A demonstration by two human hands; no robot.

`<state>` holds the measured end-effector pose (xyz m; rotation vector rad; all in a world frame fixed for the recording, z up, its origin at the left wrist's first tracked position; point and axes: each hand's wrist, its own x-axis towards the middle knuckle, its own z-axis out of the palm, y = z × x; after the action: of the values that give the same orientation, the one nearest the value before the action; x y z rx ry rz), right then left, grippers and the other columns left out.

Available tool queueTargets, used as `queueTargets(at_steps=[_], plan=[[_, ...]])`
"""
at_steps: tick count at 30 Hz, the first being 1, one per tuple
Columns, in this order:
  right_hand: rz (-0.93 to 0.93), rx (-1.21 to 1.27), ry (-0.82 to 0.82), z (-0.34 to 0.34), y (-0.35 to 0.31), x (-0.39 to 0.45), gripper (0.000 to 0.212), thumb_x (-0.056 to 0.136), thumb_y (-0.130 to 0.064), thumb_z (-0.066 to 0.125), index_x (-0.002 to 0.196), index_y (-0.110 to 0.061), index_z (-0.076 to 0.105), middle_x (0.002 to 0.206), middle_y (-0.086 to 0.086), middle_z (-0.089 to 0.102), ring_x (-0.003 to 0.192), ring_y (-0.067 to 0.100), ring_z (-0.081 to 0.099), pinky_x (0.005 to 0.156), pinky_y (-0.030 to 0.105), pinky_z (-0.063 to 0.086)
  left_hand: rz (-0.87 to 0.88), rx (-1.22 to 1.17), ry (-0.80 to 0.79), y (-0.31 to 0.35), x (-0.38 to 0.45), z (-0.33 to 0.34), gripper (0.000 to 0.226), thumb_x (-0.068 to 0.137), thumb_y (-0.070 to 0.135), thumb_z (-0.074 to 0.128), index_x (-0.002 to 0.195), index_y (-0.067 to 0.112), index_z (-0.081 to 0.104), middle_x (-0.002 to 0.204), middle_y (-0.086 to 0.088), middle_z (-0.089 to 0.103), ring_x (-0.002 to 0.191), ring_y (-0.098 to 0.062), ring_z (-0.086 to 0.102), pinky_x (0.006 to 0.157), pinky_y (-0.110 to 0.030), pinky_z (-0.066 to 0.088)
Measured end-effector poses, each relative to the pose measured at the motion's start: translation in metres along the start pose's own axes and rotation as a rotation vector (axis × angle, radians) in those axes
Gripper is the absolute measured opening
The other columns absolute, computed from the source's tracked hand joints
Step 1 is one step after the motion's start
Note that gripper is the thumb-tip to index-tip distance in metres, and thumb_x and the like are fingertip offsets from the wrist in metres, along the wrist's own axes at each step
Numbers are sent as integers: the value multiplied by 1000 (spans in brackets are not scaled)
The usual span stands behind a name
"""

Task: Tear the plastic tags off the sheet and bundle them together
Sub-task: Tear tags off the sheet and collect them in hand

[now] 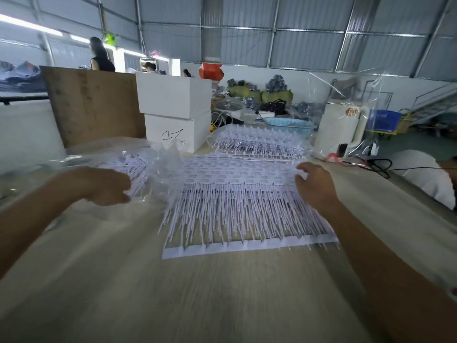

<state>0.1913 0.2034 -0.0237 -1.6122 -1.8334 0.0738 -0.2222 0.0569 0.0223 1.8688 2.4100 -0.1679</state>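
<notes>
A white sheet of plastic tags (237,201) lies flat on the wooden table (197,293), its thin stems pointing toward me and a white strip along its near edge. My right hand (314,184) pinches the sheet's far right corner with curled fingers. My left hand (108,186) grips a bundle of loose white tags (133,169) just left of the sheet, beside a clear plastic bag (163,167). The picture is blurred by motion.
More tag sheets (259,142) are piled behind. Two stacked white boxes (175,112), a brown board (91,102), a blue basket (289,125) and a white kettle (341,129) stand at the back. Another person in white (425,174) sits at the right edge.
</notes>
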Motion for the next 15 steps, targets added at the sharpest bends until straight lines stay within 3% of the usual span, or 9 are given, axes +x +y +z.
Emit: queueTargets(at_steps=[1,3,5,7,8,10,11,13,15], plan=[[69,-43,-9,2,14,4,38,98,-20,57,134,-7,60,132,20,63,124,37,57,107,39,40,42,166,-101,-8,-12,-6,44,106,45,39,140,19,51,140,2,53,125,-6,54,105,-23,41],[180,-52,-66,6,31,6,46,99,-30,55,139,-7,53,137,22,58,130,38,50,109,40,35,157,56,-187,-4,-22,-16,32,101,38,55,124,18,66,103,7,71,83,10,63,80,-14,49],[230,30,-91,9,39,7,49,98,-35,58,136,-5,55,134,21,60,127,37,54,107,40,38,277,-217,-195,17,-30,-37,16,94,27,67,104,19,76,70,2,72,55,-1,62,53,-19,49],[233,90,-58,8,41,7,49,95,-37,64,133,-6,60,132,17,64,123,35,58,105,38,42,473,-333,-111,51,-40,-64,16,89,44,67,99,35,76,72,2,73,58,-7,66,45,-18,47],[227,104,-38,7,41,8,48,93,-35,66,132,-8,62,131,16,65,122,34,59,103,37,44,599,-340,-27,72,-44,-76,21,89,56,62,100,42,73,75,6,73,61,-6,67,46,-17,48],[224,128,-16,4,39,9,42,92,-29,69,129,-10,65,128,14,66,119,33,61,100,35,45,761,-368,175,121,-37,-82,22,93,58,56,101,43,70,78,11,72,67,-2,67,50,-16,49],[229,139,-18,3,39,10,39,92,-26,69,128,-10,66,127,13,67,119,32,61,100,35,45,766,-385,260,146,-26,-79,20,95,53,56,102,39,70,80,12,72,71,-2,68,55,-16,49],[241,162,-29,0,41,12,34,92,-22,69,125,-11,68,126,13,68,119,31,61,101,34,45,686,-342,407,196,6,-57,22,99,41,57,109,26,70,97,9,70,91,-9,68,75,-29,53],[258,192,-26,-2,44,13,27,92,-17,68,119,-13,71,124,11,69,117,30,63,102,34,47,558,-274,398,235,39,-25,33,101,41,56,124,18,64,122,-4,65,113,-22,61,96,-41,50]])
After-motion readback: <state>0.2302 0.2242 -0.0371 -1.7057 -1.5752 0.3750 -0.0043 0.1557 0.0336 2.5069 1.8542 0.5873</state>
